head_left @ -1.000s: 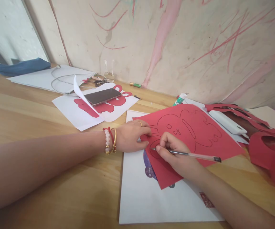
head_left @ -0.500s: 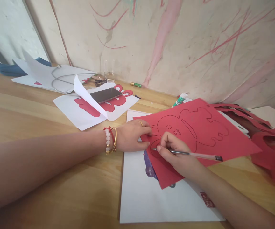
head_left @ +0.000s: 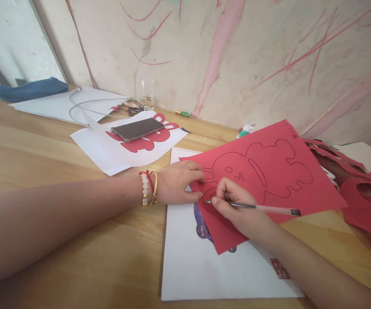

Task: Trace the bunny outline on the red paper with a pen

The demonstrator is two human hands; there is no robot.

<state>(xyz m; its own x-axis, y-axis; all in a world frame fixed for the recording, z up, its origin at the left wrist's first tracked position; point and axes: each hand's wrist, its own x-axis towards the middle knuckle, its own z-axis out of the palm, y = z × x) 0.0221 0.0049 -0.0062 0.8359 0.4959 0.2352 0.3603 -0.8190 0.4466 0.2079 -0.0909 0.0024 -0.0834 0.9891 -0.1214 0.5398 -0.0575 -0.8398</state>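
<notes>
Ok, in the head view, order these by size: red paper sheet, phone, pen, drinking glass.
Red paper sheet, largest.
Phone and pen: similar length, and the pen's nearness to the camera makes ranking them unsure.
Drinking glass, smallest.

Left hand (head_left: 179,182): fingertips pressing the edge of the red paper (head_left: 278,171), beaded and gold bracelets (head_left: 147,189) at the wrist
Right hand (head_left: 238,212): gripping a pen (head_left: 263,208), tip on the paper's drawn outline
Under both hands: white sheet (head_left: 224,274)
Beyond left hand: phone (head_left: 137,129) on paper cutout (head_left: 150,143)
</notes>
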